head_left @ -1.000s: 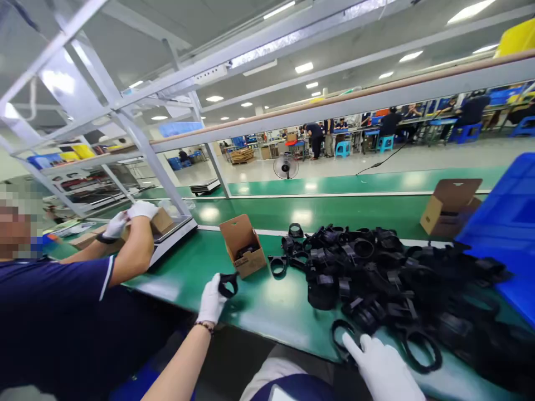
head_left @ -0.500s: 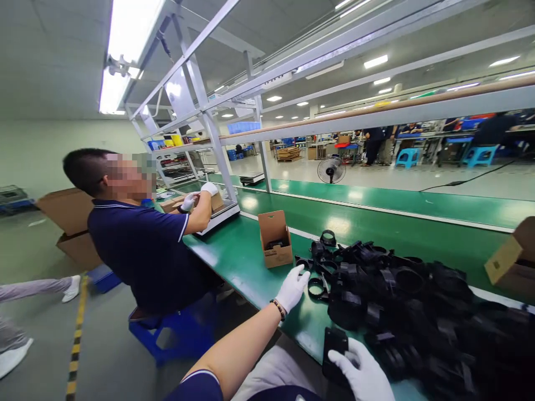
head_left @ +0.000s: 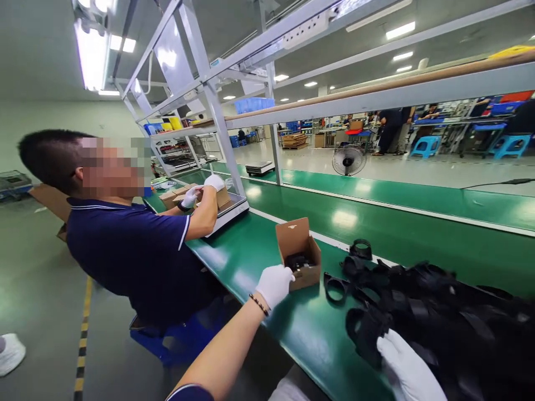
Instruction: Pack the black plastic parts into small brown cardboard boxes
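My left hand (head_left: 275,285), in a white glove with a beaded bracelet at the wrist, touches the near left side of an open brown carton (head_left: 306,277). Its fingers are curled against the cardboard, and black parts lie inside the carton. At the lower right, my gloved right hand (head_left: 407,362) has its fingers on a black ring-shaped part (head_left: 368,334) at the near edge of a large heap of black plastic parts (head_left: 451,312). A loose black ring (head_left: 335,289) lies between carton and heap.
A co-worker (head_left: 129,239) sits at the left, gloved hands at small cartons on a scale (head_left: 229,216). The green bench (head_left: 259,239) runs beneath a metal frame (head_left: 221,122). Beyond it stand a fan (head_left: 348,161) and blue stools (head_left: 426,146).
My left hand has moved from beside the black rings to the carton. The right hand has moved up to the heap's edge. The view has shifted, and the carton appears larger and further right.
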A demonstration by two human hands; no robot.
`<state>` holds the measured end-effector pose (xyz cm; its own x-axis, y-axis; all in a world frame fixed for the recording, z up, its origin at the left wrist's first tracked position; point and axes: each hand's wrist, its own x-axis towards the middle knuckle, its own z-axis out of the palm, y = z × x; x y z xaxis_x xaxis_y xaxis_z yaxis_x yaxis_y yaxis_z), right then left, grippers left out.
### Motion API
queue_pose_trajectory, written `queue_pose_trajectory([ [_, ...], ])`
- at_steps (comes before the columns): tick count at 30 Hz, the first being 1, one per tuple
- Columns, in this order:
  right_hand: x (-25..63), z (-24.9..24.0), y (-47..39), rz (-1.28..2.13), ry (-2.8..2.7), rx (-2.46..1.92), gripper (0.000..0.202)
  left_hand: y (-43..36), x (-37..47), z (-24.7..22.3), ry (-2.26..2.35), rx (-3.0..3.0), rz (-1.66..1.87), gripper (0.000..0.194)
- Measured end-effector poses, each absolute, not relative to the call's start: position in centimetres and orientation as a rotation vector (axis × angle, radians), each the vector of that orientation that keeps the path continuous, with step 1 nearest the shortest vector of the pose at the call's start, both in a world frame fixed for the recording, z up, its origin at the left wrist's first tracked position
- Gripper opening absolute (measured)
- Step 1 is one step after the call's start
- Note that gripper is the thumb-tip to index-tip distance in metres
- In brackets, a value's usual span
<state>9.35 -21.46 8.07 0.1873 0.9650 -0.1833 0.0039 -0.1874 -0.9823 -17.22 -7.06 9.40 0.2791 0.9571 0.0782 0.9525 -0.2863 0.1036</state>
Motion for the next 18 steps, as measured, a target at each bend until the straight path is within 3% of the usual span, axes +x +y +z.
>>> queue_pose_trajectory([
  [4, 7.6, 10.8, -17.9, 1.000, -0.975, -1.699, 0.065, -11.2, -18.5, 7.2, 1.741, 2.523, 0.245, 0.024],
  [6, 5.8, 12.2, -15.9, 0.817, -1.088, -1.752, 0.070, -13.2, -19.1, 5.7, 1.644, 2.520, 0.556, 0.025],
  [8, 3.1, 13.1, -14.1, 0.616, -1.370, -1.781, 0.061, -14.4, -19.6, 4.2, 1.566, 2.427, 1.062, 0.029],
  [11, -1.9, 13.1, -11.7, 0.303, -1.952, -1.787, 0.034, -14.2, -19.7, 2.6, 1.478, 2.111, 1.507, 0.074],
  [14, -6.2, 12.0, -9.9, 0.228, -2.394, -1.848, 0.025, -12.6, -18.7, 1.9, 1.224, 1.864, 1.422, 0.102],
  [18, -6.7, 11.9, -9.2, 0.367, -2.598, -1.687, 0.025, -10.8, -17.3, 1.2, 1.094, 1.692, 1.324, 0.099],
])
